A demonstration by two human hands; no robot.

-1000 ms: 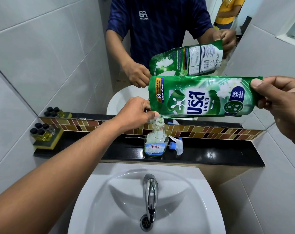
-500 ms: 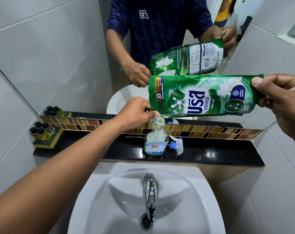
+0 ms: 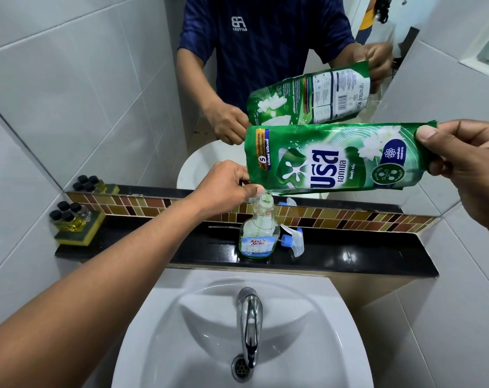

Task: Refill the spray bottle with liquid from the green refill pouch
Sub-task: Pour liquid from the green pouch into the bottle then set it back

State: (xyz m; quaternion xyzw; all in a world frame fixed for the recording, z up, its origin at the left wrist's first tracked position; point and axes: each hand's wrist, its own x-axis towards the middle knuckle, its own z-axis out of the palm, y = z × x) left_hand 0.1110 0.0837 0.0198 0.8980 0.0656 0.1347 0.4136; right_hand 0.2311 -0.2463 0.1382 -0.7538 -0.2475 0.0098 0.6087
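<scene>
Pouring is under way. The green refill pouch (image 3: 333, 159), glossy soft film, is held sideways, its far end pinched by the right hand (image 3: 467, 169), its lower corner steered by the closed fingers of the left hand (image 3: 226, 186) at the open neck of the spray bottle (image 3: 259, 233). The clear plastic bottle stands upright on the black ledge (image 3: 363, 256); a thin green layer is seen at its base. The trigger head (image 3: 292, 240) lies beside it. A steadier tilt is judged needed next.
</scene>
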